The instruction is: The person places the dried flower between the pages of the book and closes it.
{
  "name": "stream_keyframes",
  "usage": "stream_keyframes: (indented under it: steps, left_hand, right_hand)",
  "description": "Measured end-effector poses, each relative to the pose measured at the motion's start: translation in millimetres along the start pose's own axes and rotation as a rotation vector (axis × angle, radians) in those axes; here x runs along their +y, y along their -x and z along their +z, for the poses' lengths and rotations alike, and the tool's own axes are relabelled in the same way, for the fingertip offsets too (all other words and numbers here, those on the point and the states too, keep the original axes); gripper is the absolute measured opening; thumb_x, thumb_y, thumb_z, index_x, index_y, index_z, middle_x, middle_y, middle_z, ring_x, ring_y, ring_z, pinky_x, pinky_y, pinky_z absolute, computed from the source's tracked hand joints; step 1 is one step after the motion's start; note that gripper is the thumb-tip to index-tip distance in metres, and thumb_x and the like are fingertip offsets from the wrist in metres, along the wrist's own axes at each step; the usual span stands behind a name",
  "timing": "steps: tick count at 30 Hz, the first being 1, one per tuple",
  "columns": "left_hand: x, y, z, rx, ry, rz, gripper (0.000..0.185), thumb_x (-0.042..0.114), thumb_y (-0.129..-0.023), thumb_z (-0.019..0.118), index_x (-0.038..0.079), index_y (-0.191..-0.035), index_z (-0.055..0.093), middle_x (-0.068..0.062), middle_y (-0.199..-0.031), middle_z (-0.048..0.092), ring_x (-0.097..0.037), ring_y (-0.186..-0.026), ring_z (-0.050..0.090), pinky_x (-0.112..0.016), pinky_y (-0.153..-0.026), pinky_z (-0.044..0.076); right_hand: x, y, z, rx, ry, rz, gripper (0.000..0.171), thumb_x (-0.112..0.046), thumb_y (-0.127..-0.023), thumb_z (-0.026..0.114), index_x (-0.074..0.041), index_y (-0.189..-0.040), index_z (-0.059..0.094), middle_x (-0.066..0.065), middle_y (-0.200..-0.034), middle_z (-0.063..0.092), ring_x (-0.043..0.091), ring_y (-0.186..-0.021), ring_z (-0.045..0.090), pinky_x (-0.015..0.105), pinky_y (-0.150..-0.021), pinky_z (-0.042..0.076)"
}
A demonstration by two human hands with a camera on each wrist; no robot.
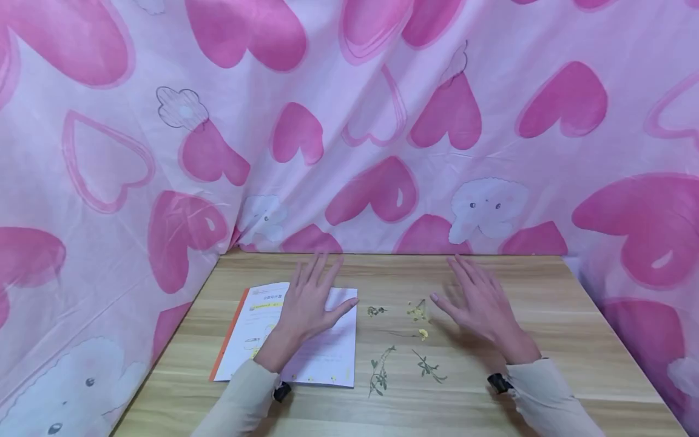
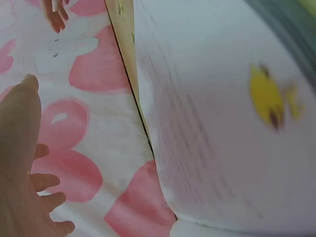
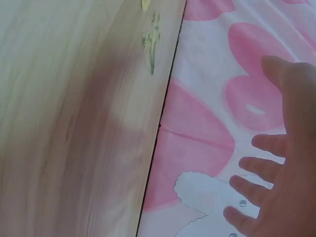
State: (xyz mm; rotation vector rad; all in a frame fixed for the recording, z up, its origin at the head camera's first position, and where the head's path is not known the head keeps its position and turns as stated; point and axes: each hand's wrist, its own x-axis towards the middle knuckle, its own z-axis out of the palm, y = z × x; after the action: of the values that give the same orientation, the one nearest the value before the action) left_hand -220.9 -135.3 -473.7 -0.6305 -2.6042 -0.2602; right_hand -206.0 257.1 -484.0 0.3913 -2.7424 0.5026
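1. Two hands are above the counter (image 1: 491, 273), fingers straight and spread; neither holds anything.
2. Left hand (image 1: 308, 303): over the booklet (image 1: 327, 352), which lies flat at the counter's left side. Contact cannot be confirmed.
3. Right hand (image 1: 480, 306): over bare wood, just right of the pressed flowers (image 1: 417, 311).
4. Green sprigs (image 1: 379, 373) lie between the booklet and the right forearm.
5. Pink heart-print cloth (image 1: 382, 121) encloses the counter.

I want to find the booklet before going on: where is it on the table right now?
In the head view the booklet lies flat on the left part of the wooden table, under the left hand, with the pressed flower sprigs just to its right.
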Motion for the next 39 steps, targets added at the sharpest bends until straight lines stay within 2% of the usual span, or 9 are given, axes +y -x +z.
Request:
stream_keyframes:
  steps: [6, 15, 20, 29, 39]
  left_hand:
    - [10.9, 1.3, 2.7, 0.046, 0.042, 0.045, 0.081, 0.067, -0.099, 0.063, 0.017, -0.162, 0.051, -0.016, -0.168, 0.049, -0.038, -0.154, 0.051, -0.061, -0.122, 0.045]
    - [16.5, 9.9, 5.2, 0.054, 0.096, 0.037, 0.069, 0.056, -0.102, 0.066, 0.017, -0.158, 0.054, -0.012, -0.161, 0.058, -0.036, -0.147, 0.059, -0.059, -0.115, 0.053]
    - [9.7, 18.5, 4.5, 0.064, 0.097, 0.011, 0.065, 0.053, -0.102, 0.067, 0.018, -0.156, 0.057, -0.011, -0.157, 0.062, -0.035, -0.143, 0.062, -0.059, -0.105, 0.058]
    - [-7.9, 41.5, 1.3, -0.013, 0.111, -0.11, 0.06, 0.05, -0.105, 0.066, 0.015, -0.153, 0.06, -0.011, -0.161, 0.058, -0.033, -0.147, 0.058, -0.058, -0.11, 0.055]
    - [-30.9, 62.5, 4.2, 0.011, 0.138, -0.176, 0.047, 0.041, -0.105, 0.07, 0.008, -0.139, 0.07, -0.019, -0.151, 0.065, -0.04, -0.141, 0.062, -0.063, -0.112, 0.051]
  right_hand:
    - [-12, 3, -2, 0.046, -0.054, -0.043, 0.088, -0.056, -0.096, 0.076, -0.015, -0.166, 0.043, 0.018, -0.169, 0.046, 0.046, -0.152, 0.046, 0.076, -0.117, 0.039]
    - [-37, 3, 4, 0.084, -0.077, -0.153, 0.076, -0.045, -0.094, 0.081, -0.012, -0.157, 0.054, 0.015, -0.156, 0.062, 0.041, -0.141, 0.06, 0.066, -0.111, 0.05]
    - [-50, 0, 9, 0.082, -0.095, -0.186, 0.068, -0.039, -0.094, 0.082, -0.011, -0.152, 0.059, 0.013, -0.149, 0.068, 0.038, -0.135, 0.065, 0.064, -0.106, 0.055]
    - [-66, -5, 21, 0.023, -0.092, -0.179, 0.05, -0.035, -0.097, 0.081, -0.015, -0.141, 0.07, 0.007, -0.135, 0.076, 0.032, -0.126, 0.072, 0.054, -0.098, 0.062]
    - [-78, -9, 37, -0.073, -0.097, -0.13, 0.019, -0.029, -0.096, 0.084, -0.022, -0.113, 0.082, -0.003, -0.117, 0.08, 0.02, -0.111, 0.076, 0.043, -0.089, 0.065]
